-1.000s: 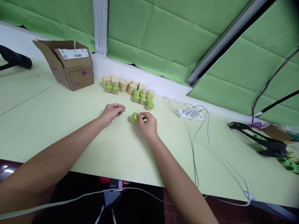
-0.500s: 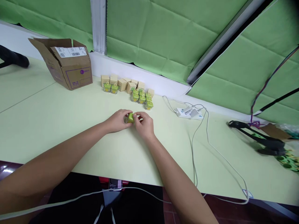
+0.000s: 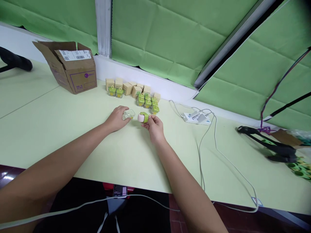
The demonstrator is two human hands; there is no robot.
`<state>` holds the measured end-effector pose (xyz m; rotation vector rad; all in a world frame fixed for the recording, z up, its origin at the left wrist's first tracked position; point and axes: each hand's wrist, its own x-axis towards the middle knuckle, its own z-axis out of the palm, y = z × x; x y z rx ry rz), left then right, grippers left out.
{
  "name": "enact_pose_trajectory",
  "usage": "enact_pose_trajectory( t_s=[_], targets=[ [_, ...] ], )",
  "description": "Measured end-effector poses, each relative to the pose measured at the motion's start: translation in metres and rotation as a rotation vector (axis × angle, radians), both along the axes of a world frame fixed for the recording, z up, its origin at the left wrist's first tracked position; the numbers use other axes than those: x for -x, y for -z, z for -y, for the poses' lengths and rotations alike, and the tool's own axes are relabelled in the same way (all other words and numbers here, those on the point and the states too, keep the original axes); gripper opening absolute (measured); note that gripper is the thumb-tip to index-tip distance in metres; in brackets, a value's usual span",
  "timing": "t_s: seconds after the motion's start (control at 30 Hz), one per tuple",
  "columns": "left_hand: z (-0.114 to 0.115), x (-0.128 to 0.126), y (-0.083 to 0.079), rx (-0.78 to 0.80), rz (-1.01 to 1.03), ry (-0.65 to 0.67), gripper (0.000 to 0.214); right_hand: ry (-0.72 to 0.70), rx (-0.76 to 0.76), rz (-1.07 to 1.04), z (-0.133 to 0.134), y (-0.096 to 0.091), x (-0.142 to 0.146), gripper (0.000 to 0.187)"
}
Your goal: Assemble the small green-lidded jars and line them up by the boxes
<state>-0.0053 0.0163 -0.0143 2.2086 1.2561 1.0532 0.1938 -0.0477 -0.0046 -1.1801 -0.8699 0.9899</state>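
Pale green tabletop (image 3: 48, 100), green sheeting (image 3: 167, 35) behind. Landmark is the cluster of small kraft boxes (image 3: 128, 88) against the wall. Your right hand (image 3: 155, 128) is closed in a fingertip pinch on a green-banded pink-ended capsule (image 3: 143, 117), which sits just in front of the boxes and slightly to their right. Capsule long axis runs roughly left-right, pink end pointing left toward a clear plastic case (image 3: 128, 114). That case is just in front of the boxes, with a small gap to the capsule. Your left hand (image 3: 116, 119) is curled, fingers touching the case's left side; can't tell if that's a grip or just contact. Right hand is nearer the capsule, left nearer the case. Clear green-topped cubes (image 3: 141, 101) stand between the boxes and the capsule.
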Motion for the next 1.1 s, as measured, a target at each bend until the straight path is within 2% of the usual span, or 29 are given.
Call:
enact_pose_trajectory(
  t_s=[0.13, 0.23, 0.3, 0.47, 0.6, 0.7, 0.87, 1.1],
  targets=[
    [0.014, -0.002, -0.012, -0.066, 0.115, 0.083, 0.038, -0.053, 0.039, -0.107, 0.003, -0.003, 0.002, 0.031],
    [0.027, -0.007, -0.018, -0.040, 0.125, 0.218, 0.040, -0.106, 0.024, -0.149, 0.007, -0.005, 0.006, 0.030],
    [0.032, -0.011, -0.018, -0.034, 0.136, 0.247, 0.042, -0.145, 0.010, -0.167, 0.009, -0.006, 0.010, 0.027],
    [0.033, -0.014, -0.016, -0.038, 0.210, 0.253, 0.041, -0.203, 0.038, -0.205, 0.012, -0.012, 0.013, 0.029],
    [0.033, -0.013, -0.017, -0.045, 0.250, 0.240, 0.042, -0.323, 0.069, -0.264, 0.016, -0.019, 0.013, 0.032],
    [0.035, -0.014, -0.016, -0.110, 0.220, 0.275, 0.037, -0.390, 0.042, -0.233, 0.020, -0.021, 0.017, 0.040],
    [0.037, -0.016, -0.014, -0.215, 0.175, 0.300, 0.036, -0.378, 0.026, -0.199, 0.022, -0.019, 0.022, 0.045],
    [0.039, -0.018, -0.017, -0.242, 0.169, 0.296, 0.033, -0.388, -0.029, -0.160, 0.021, -0.019, 0.023, 0.048]
  ],
)
